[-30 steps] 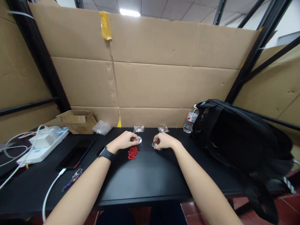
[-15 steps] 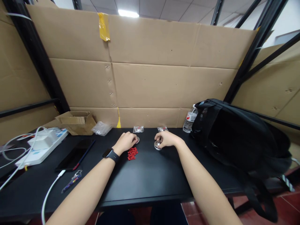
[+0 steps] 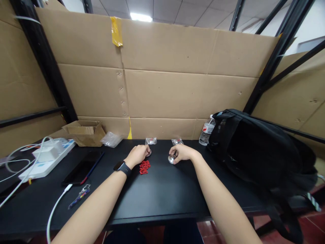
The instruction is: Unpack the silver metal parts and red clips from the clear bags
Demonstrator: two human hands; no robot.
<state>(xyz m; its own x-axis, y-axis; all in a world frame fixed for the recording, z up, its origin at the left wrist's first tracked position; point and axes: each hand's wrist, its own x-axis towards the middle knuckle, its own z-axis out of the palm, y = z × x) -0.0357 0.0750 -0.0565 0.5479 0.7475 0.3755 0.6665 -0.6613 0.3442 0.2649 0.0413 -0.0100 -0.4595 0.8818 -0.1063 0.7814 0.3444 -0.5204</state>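
My left hand (image 3: 137,155) is closed, fingertips pinching the edge of a small round silvery disc (image 3: 149,153) at the tabletop; most of the disc is hidden. A heap of small red clips or similar pieces (image 3: 144,167) lies just in front of that hand. To the right, my right hand (image 3: 183,153) curves its thumb and fingers around a shiny round metal-looking piece (image 3: 171,159), low over the table. Behind the hands lie two small clear packets, one on the left (image 3: 151,141) and one on the right (image 3: 177,141), each with something round inside.
On the black table (image 3: 162,196), a backpack (image 3: 259,159) and water bottle (image 3: 207,130) stand at right. At left are a cardboard box (image 3: 87,135), plastic bag (image 3: 111,139), power strip (image 3: 48,162), phone (image 3: 81,167) and keychain (image 3: 80,196). A cardboard wall (image 3: 162,95) closes the back.
The whole view has shifted slightly. My right thumb and fingers have moved a little around the round metal-looking piece, while my left hand stays by its disc.
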